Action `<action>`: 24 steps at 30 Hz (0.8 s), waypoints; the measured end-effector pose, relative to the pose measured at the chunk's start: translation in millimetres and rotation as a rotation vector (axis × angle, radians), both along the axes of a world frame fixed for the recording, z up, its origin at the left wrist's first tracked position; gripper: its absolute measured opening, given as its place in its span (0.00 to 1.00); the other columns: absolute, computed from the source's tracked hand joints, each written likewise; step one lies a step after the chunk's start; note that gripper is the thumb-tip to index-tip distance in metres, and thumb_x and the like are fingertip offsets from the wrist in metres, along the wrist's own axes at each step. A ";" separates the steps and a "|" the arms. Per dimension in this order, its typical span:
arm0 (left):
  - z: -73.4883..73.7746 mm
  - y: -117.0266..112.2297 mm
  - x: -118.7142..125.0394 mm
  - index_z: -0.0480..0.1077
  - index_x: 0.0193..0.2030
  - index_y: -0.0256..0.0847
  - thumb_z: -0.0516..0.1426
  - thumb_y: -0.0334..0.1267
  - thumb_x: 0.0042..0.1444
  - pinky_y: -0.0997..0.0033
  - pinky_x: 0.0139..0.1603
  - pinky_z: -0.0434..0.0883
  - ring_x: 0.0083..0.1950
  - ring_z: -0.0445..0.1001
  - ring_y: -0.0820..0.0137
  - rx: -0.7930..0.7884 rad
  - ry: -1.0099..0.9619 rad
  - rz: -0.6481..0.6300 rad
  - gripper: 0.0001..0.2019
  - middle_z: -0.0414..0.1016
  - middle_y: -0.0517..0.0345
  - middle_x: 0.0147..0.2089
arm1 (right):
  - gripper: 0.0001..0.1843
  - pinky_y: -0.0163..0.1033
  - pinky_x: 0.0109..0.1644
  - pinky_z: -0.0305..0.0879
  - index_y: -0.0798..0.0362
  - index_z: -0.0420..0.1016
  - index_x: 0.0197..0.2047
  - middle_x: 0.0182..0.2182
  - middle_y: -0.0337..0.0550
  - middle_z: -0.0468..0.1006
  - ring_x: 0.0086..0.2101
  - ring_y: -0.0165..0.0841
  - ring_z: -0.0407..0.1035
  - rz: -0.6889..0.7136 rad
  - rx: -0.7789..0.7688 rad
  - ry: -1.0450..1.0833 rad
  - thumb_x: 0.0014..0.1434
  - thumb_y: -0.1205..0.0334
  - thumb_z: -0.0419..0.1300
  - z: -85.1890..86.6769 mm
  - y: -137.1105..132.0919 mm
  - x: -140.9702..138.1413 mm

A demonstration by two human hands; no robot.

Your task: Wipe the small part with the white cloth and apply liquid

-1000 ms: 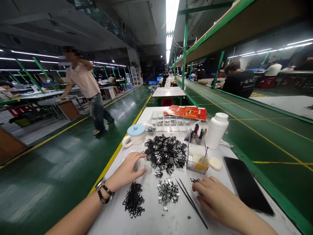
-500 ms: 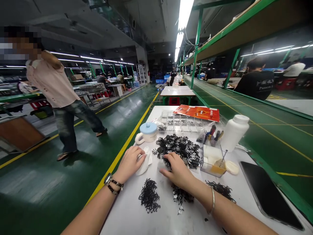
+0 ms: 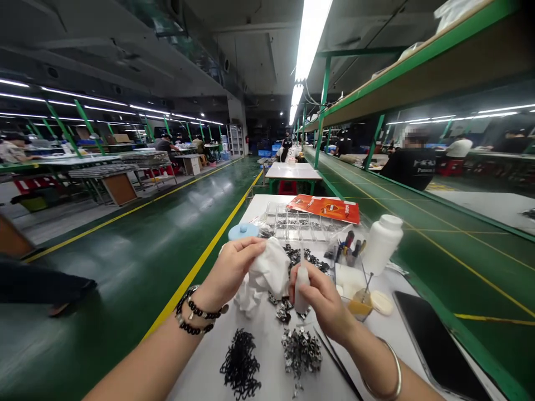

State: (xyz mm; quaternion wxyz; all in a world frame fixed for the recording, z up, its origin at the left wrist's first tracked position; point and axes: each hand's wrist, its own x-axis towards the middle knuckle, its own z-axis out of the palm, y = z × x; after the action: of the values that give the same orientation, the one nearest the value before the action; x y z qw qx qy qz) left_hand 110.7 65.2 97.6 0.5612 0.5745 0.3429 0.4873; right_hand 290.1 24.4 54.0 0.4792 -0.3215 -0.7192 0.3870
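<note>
My left hand point(image 3: 232, 273) pinches a crumpled white tissue point(image 3: 271, 270), raised over the table. More bunched white tissue point(image 3: 247, 298) lies beneath it. My right hand point(image 3: 328, 303) is wrapped round a small white squeeze bottle point(image 3: 301, 292), held upright with its thin nozzle up, just right of the tissue. Behind both hands spreads a heap of black and silver small parts point(image 3: 311, 256), partly hidden. Nearer me are a pile of black curved pieces point(image 3: 241, 365) and a pile of small silver clips point(image 3: 301, 353). Dark tweezers point(image 3: 340, 365) lie beside the clips.
Left stands a mug with a blue lid point(image 3: 243, 230). On the right are a clear box point(image 3: 353, 278) with tools, a large white bottle point(image 3: 382, 245) and a phone point(image 3: 438, 340). Orange packets point(image 3: 326, 208) rest on a compartment tray point(image 3: 271, 214). A person's leg point(image 3: 42, 287) shows at left.
My left hand has lifted the tissue up and to the right. My right hand now holds the squeeze bottle upright, closer to the tissue. The walking person has mostly left view at left.
</note>
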 end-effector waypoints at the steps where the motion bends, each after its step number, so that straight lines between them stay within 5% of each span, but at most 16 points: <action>1: 4.8 -2.3 8.0 0.75 0.33 0.34 0.60 0.40 0.50 0.72 0.32 0.67 0.30 0.70 0.71 -0.007 -0.022 -0.049 0.10 0.74 0.54 0.29 | 0.10 0.36 0.29 0.56 0.53 0.58 0.30 0.23 0.37 0.64 0.24 0.28 0.58 -0.015 0.028 -0.007 0.58 0.56 0.45 4.3 -1.8 4.1; 6: 14.3 -16.6 29.0 0.77 0.36 0.35 0.60 0.37 0.49 0.72 0.34 0.68 0.32 0.72 0.70 -0.041 -0.095 -0.231 0.10 0.76 0.53 0.30 | 0.09 0.36 0.29 0.52 0.53 0.59 0.28 0.24 0.37 0.61 0.25 0.28 0.54 -0.048 0.104 -0.071 0.57 0.58 0.47 15.5 -8.8 17.2; 14: 4.4 -21.2 26.2 0.76 0.33 0.37 0.64 0.38 0.47 0.77 0.31 0.67 0.31 0.69 0.74 -0.078 -0.160 -0.190 0.07 0.74 0.57 0.32 | 0.07 0.36 0.29 0.51 0.53 0.58 0.28 0.25 0.37 0.63 0.26 0.28 0.56 -0.016 0.084 -0.217 0.56 0.61 0.47 15.8 -15.2 17.7; 24: -7.0 -29.8 34.3 0.71 0.35 0.36 0.61 0.37 0.53 0.81 0.30 0.64 0.30 0.65 0.77 -0.012 -0.355 -0.354 0.06 0.68 0.58 0.34 | 0.06 0.34 0.29 0.51 0.53 0.60 0.31 0.26 0.36 0.62 0.26 0.27 0.54 0.111 0.056 -0.186 0.58 0.61 0.46 16.3 -22.1 16.5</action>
State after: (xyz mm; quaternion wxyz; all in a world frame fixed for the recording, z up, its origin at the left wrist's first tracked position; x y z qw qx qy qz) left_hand 145.0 35.4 90.6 0.6926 0.5276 0.1356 0.4727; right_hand 306.6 2.3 70.3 0.3970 -0.3023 -0.7877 0.3612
